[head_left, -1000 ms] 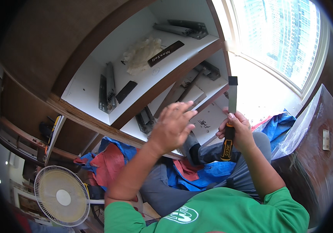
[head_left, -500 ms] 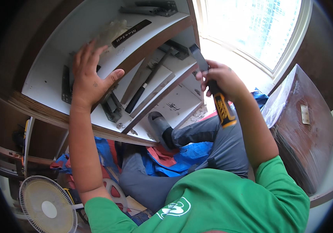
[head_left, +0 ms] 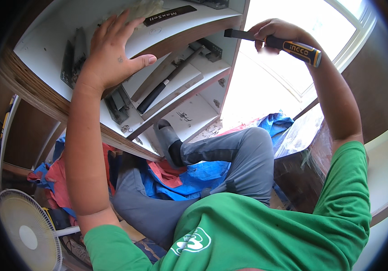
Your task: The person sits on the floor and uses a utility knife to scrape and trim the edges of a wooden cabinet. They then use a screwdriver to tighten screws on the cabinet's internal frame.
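Observation:
In my raised right hand [head_left: 273, 32] is a chisel [head_left: 302, 52] with a black and yellow handle, my fingers closed round it near the blade. Its flat dark blade points left, its tip by the right side panel of a white-lined wooden cabinet [head_left: 158, 47]. My left hand [head_left: 112, 56] is open, fingers spread and thumb out, in front of the upper compartment; whether it touches the cabinet I cannot tell. Near its fingertips are a dark flat strip [head_left: 170, 16] and crumpled pale plastic [head_left: 148, 7]. Grey metal brackets [head_left: 69, 65] lie beside that hand.
A long black-handled tool [head_left: 153, 96] lies in the middle compartment, near more metal brackets [head_left: 119, 106]. My foot in a grey shoe [head_left: 167, 133] rests against the lower compartment. Blue and red sheeting [head_left: 210, 174] lies under my legs. A fan [head_left: 29, 237] stands at left; a window [head_left: 293, 58] is at right.
My right hand has risen to the right, and the chisel has turned from steeply slanted to nearly level. My left hand stays spread by the cabinet. The whole view has shifted.

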{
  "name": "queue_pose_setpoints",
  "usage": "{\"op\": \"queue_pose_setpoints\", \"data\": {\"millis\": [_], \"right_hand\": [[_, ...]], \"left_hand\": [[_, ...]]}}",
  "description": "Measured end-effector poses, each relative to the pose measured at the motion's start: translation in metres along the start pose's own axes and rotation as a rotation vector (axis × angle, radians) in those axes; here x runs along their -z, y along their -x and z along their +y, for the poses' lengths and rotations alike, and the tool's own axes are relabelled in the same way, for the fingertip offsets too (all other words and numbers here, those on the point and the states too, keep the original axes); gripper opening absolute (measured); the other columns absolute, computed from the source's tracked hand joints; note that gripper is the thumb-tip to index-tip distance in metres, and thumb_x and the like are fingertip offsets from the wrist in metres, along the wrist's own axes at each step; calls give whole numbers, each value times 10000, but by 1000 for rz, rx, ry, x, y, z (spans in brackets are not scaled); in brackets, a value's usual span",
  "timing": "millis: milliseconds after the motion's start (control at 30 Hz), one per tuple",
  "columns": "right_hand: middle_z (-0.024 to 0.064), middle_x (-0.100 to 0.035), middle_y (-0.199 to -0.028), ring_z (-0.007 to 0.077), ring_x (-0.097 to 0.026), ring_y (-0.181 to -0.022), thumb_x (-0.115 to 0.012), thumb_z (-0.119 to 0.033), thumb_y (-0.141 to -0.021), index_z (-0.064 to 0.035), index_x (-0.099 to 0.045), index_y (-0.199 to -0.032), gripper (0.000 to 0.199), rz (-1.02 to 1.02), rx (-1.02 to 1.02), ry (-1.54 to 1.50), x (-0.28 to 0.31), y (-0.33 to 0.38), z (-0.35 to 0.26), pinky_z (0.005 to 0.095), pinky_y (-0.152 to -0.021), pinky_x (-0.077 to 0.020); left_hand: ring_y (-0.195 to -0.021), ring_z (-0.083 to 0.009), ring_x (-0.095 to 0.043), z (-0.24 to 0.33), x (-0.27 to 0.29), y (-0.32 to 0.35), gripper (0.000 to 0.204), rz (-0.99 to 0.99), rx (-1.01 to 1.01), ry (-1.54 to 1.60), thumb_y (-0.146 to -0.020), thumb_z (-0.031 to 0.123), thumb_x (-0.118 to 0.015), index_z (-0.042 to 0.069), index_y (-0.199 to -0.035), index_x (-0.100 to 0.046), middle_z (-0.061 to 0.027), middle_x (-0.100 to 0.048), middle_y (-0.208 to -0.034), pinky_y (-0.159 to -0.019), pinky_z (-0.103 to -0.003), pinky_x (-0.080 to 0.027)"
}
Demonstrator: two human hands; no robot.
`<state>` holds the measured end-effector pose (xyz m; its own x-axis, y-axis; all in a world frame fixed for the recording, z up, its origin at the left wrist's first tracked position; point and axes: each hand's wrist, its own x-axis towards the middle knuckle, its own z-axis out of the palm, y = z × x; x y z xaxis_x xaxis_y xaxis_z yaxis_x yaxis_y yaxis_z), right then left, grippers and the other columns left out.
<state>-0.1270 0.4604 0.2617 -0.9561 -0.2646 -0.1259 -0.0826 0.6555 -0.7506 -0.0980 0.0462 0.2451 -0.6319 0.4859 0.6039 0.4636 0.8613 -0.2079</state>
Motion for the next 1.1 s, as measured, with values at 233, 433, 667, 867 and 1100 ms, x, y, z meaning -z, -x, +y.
{"op": "queue_pose_setpoints", "data": {"millis": [233,433,667,867,1100], "right_hand": [[81,-622,-661,87,-568,-444,-526,-107,-871,114,-626,-1149,369,79,-28,-62,3,-6,-14,193,-368,-478],[88,-639,-705,81,-579,-465,-531,-88,-888,70,-624,-1070,258,128,-141,63,-6,-12,-22,173,-365,-461],[107,-608,-731,161,-604,-594,-556,-42,-904,45,-594,-858,105,-117,-74,-298,-6,-9,-59,231,-463,-454],[115,-579,-770,178,-567,-547,-471,55,-843,80,-543,-925,112,81,-231,-109,-40,-13,-95,270,-448,-446],[109,-581,-748,195,-582,-572,-512,-3,-879,65,-568,-862,90,-27,-199,221,-68,-8,-127,307,-485,-460]], "left_hand": [[-1490,-337,-236,0,3,0,851,-15,-19,-5,-744,540,-791,255,-1472,-457,-88,-323,-1600,-1212,-481,-260],[-1503,-350,-191,28,31,4,720,-196,115,25,-891,465,-649,164,-1501,-414,-151,-266,-1613,-1228,-476,-195],[-1519,-353,-135,46,50,8,842,-220,153,50,-828,492,-708,110,-1512,-398,-168,-210,-1632,-1238,-465,-168],[-1511,-361,-152,12,19,3,842,-111,25,14,-826,464,-695,79,-1510,-392,-170,-235,-1623,-1242,-452,-155],[-1509,-362,-161,18,26,15,801,-130,69,126,-870,472,-633,72,-1516,-381,-173,-256,-1617,-1245,-445,-143]]}}
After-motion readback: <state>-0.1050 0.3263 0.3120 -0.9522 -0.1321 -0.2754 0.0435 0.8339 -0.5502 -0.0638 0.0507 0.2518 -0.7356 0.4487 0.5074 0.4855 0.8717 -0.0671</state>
